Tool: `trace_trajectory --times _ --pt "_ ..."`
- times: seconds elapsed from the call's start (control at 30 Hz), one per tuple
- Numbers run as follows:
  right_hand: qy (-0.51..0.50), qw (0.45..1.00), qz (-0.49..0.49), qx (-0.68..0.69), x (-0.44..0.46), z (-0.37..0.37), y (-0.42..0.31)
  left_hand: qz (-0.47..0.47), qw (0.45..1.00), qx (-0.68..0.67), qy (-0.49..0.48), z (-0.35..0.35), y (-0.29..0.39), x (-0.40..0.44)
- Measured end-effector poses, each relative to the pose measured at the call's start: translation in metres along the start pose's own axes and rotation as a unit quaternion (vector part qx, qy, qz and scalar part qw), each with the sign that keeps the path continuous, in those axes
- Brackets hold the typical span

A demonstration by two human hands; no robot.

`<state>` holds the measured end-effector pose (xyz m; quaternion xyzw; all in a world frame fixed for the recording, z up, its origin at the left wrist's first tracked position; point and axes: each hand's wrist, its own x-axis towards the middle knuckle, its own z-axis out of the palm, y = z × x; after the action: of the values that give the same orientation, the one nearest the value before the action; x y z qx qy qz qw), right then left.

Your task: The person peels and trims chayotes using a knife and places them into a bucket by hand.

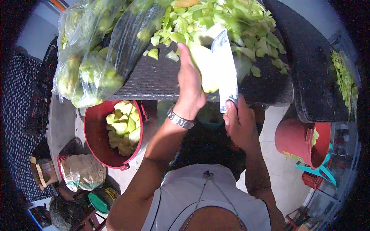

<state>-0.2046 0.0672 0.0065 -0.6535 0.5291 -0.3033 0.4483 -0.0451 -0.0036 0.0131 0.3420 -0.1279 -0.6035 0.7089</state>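
My left hand is closed around a pale green peeled vegetable, holding it up at the near edge of the dark woven table; its thumb points upward along the vegetable's side. In my right hand is a wide-bladed knife, gripped by the handle with the blade pointing away from me. The blade lies against the vegetable's right side, and glare hides the exact contact. Beyond both hands spreads a heap of green peelings. A few loose scraps lie left of the vegetable.
Clear plastic bags of green vegetables cover the table's left part. Below stands a red bucket holding peeled pieces. Another red bucket lies tilted at right, beneath a dark surface with more peelings. A stuffed sack sits at lower left.
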Motion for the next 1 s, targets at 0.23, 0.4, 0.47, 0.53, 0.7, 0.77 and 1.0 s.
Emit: trace_trajectory --times 0.23,0.4,0.47,0.53,0.7,0.77,1.0 --pt "0.031 0.999 -0.042 -0.014 0.007 0.003 0.019 -0.042 0.997 0.051 -0.029 0.002 -0.021 -0.017" --pt "0.004 0.991 -0.097 -0.088 0.01 0.0 0.024 -0.044 0.995 0.087 -0.023 -0.002 -0.028 -0.018" --pt "-0.008 0.996 -0.044 -0.077 0.006 0.001 0.019 -0.043 0.995 0.09 0.02 0.002 -0.023 -0.016" --pt "-0.014 0.998 -0.005 -0.053 0.003 0.003 0.016 -0.03 0.996 0.065 0.055 0.003 -0.018 -0.007" --pt "-0.013 1.0 -0.018 0.004 0.002 0.01 0.018 -0.064 0.996 0.059 -0.002 -0.002 -0.023 -0.005" --pt "-0.017 1.0 -0.007 0.024 0.003 0.009 0.015 -0.078 0.994 0.064 -0.029 -0.004 -0.029 -0.014" --pt "-0.075 0.979 0.125 0.143 -0.002 -0.01 -0.016 -0.02 0.997 0.001 0.081 -0.009 -0.013 0.001"
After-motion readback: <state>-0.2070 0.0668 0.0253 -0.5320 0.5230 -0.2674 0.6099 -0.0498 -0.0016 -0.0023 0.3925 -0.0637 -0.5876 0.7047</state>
